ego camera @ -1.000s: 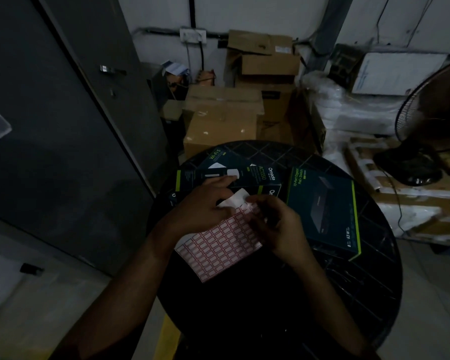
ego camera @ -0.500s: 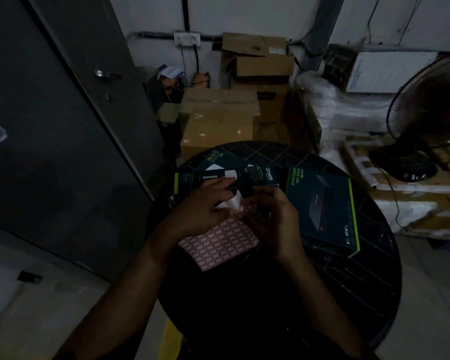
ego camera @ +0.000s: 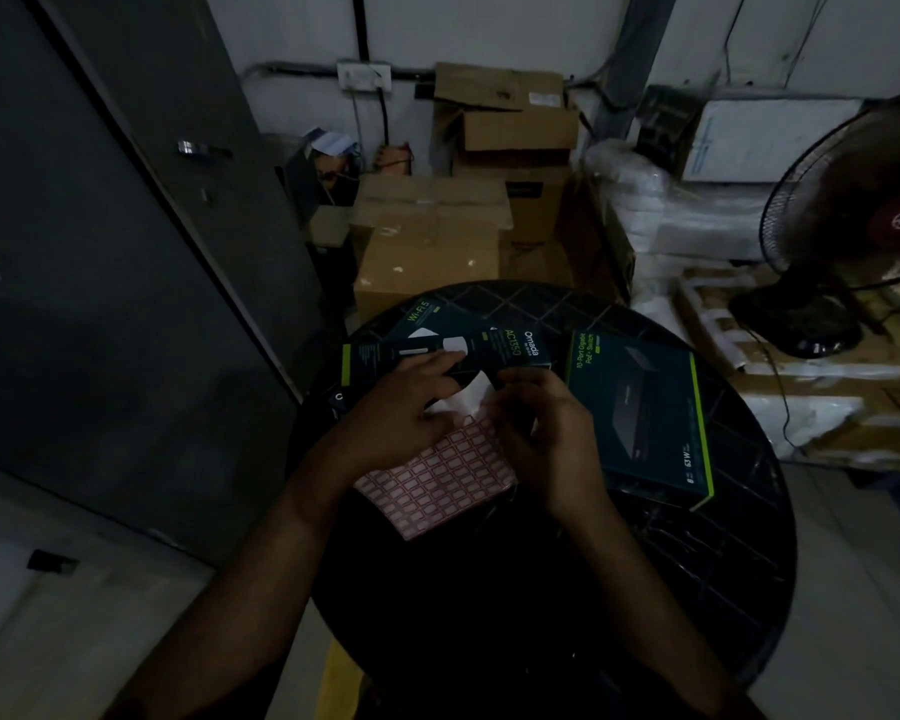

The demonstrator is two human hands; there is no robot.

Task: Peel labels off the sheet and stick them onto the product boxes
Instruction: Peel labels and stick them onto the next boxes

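The right hand (ego camera: 546, 439) has its fingers curled in at the sheet's (ego camera: 437, 480) far end, pinching at its white, peeled-bare corner; whether a label is between the fingertips cannot be told in the dim light. The left hand (ego camera: 401, 407) lies flat on the sheet's left part, fingers fairly straight and reaching toward the Omada box (ego camera: 510, 345).

The sheet of red-bordered labels lies on the table (ego camera: 697, 589), its long axis running from near left to far right. The Omada box lies just beyond it, long axis left to right. The switch box (ego camera: 640, 407) lies to the right, long axis pointing away.

The table is round, dark and lattice-patterned. Behind stand cartons (ego camera: 427, 252), a fan (ego camera: 853, 226) at right and a grey door (ego camera: 100, 252) at left.
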